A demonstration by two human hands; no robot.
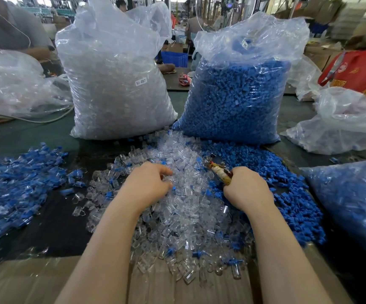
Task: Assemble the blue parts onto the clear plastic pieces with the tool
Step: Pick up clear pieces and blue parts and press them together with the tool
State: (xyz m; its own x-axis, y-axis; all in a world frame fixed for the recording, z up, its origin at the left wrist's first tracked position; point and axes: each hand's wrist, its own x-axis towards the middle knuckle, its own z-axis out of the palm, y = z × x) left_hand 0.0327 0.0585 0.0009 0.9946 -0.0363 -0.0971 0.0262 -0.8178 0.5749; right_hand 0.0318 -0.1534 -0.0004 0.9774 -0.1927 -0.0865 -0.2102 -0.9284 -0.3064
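Back left, a seated person (8, 29) in grey leans at the desk (24, 137), a crumpled empty bag (13, 84) just in front of them. Over on the right edge there's a red bag (362, 73) with yellow lettering. Between the two big sacks, a blue crate (174, 58) sits far back, with a pink cloth (184, 79) lying nearer. Flat cardboard (24, 279) covers the near desk edge. A fan (226, 12) stands behind.
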